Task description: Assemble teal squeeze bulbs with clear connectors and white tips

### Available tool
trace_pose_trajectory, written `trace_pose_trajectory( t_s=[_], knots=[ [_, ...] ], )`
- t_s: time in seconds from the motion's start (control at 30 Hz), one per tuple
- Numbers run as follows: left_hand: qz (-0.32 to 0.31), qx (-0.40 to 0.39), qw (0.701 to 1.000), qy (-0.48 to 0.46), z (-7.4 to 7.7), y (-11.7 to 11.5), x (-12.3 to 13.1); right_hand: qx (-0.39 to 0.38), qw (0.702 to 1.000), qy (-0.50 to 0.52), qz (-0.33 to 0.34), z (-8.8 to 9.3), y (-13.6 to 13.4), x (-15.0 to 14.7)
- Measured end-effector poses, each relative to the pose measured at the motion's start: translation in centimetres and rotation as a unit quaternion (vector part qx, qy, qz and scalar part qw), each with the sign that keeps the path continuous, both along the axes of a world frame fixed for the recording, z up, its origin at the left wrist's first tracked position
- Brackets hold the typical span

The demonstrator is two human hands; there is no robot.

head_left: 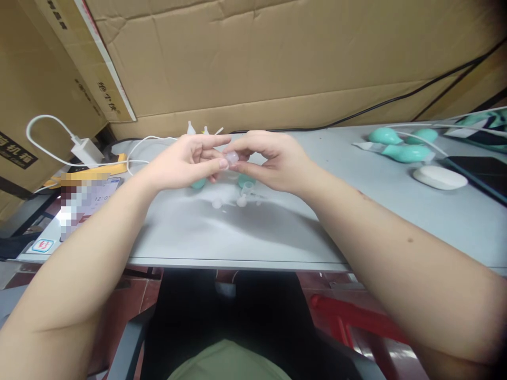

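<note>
Between the fingertips of both hands, above the middle of the desk, is a small translucent whitish plastic piece (232, 158); its exact kind I cannot make out. My left hand (198, 158) pinches it with thumb and fingers from the left. From the other side my right hand (273, 161) grips it with thumb and forefinger. Below them on the desk lie a clear plastic funnel-like piece (247, 188) and small translucent bits (217, 202). Part of a teal object (198, 183) shows under the left hand. White nozzle-like tips (190, 128) stick up behind that hand.
On the right lie teal rounded bulbs (385, 136), a white oval case (439, 177) and a dark flat device (481, 174). A phone (95, 203), a white charger (87, 153) and a yellow power strip (95, 173) sit left. Cardboard (245, 68) stands behind the grey desk (237, 240).
</note>
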State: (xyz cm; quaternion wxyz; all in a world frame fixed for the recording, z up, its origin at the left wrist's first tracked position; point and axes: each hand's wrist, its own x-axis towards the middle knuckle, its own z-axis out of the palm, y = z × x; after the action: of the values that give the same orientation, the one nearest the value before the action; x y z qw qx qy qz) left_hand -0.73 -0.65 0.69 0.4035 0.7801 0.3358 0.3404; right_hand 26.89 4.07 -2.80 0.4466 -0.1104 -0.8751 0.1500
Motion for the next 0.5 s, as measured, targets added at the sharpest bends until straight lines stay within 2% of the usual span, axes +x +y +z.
trace_pose_trajectory(
  t_s=[0.1, 0.23, 0.4, 0.5],
  knots=[
    [0.013, 0.016, 1.000, 0.011, 0.5, -0.4, 0.0, 0.019, 1.000, 0.002, -0.023, 0.1, -0.3, 0.0],
    [0.019, 0.017, 0.999, 0.028, 0.7, -0.5, 0.1, 0.022, 1.000, -0.009, -0.020, 0.2, -0.9, -0.3],
    [0.024, 0.019, 0.999, 0.016, 0.7, -0.6, 0.2, -0.030, 0.998, -0.012, -0.053, 0.7, -2.0, -0.8],
    [0.028, 0.019, 0.999, -0.014, 0.6, -0.5, 0.1, -0.055, 0.997, 0.004, -0.048, 0.8, -2.2, -1.0]
  ],
)
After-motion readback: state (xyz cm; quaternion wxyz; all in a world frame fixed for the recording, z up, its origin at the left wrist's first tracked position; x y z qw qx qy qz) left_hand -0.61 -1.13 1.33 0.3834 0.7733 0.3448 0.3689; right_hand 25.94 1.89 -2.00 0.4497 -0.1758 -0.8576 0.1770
